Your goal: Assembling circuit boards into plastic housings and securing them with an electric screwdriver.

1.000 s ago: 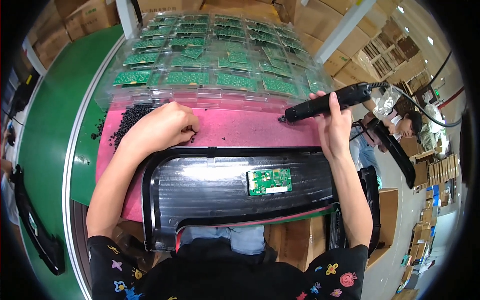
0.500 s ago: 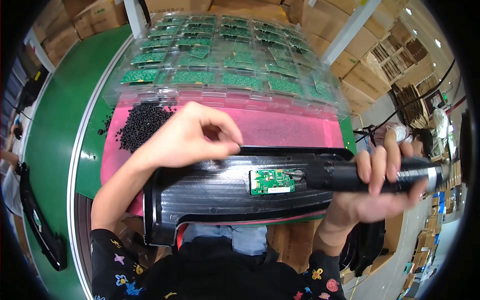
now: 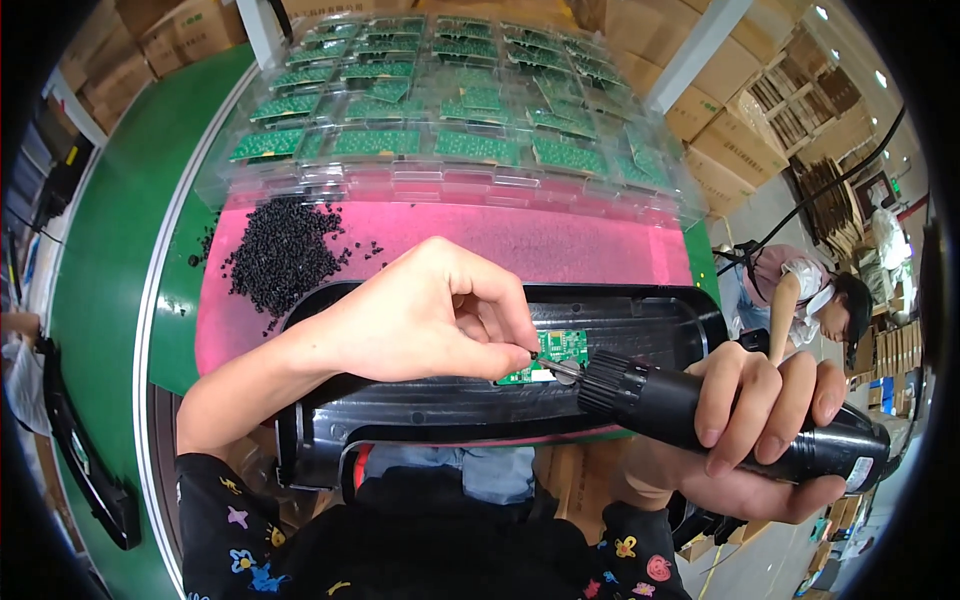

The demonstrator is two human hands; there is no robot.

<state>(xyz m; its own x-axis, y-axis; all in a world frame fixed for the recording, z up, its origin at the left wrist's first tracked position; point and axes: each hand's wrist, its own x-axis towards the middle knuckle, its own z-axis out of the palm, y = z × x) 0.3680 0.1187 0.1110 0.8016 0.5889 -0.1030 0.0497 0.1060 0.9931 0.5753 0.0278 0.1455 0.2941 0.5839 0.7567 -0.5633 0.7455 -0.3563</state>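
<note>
My left hand [image 3: 440, 318] pinches a small black screw [image 3: 534, 355] between thumb and forefinger, right at the tip of the driver's bit. Wrapped in my right hand [image 3: 765, 420] is a black electric screwdriver [image 3: 650, 398], tilted with its bit toward the left. Beneath both hands lies a long black plastic housing [image 3: 440, 408], its raised rim facing up. A green circuit board [image 3: 565, 345] rests inside it, partly covered by my left fingers and the bit.
A heap of small black screws [image 3: 280, 255] sits on the pink mat [image 3: 450, 235], left of the housing. Clear plastic trays [image 3: 420, 190] with rows of green circuit boards stand behind. Cardboard boxes [image 3: 735, 140] are stacked at the back right. Another person [image 3: 800, 290] bends over at the right.
My left hand has moved right and down to the bit, with a screw in its fingers. The screwdriver has tilted, its handle lower, and its tip has shifted slightly left.
</note>
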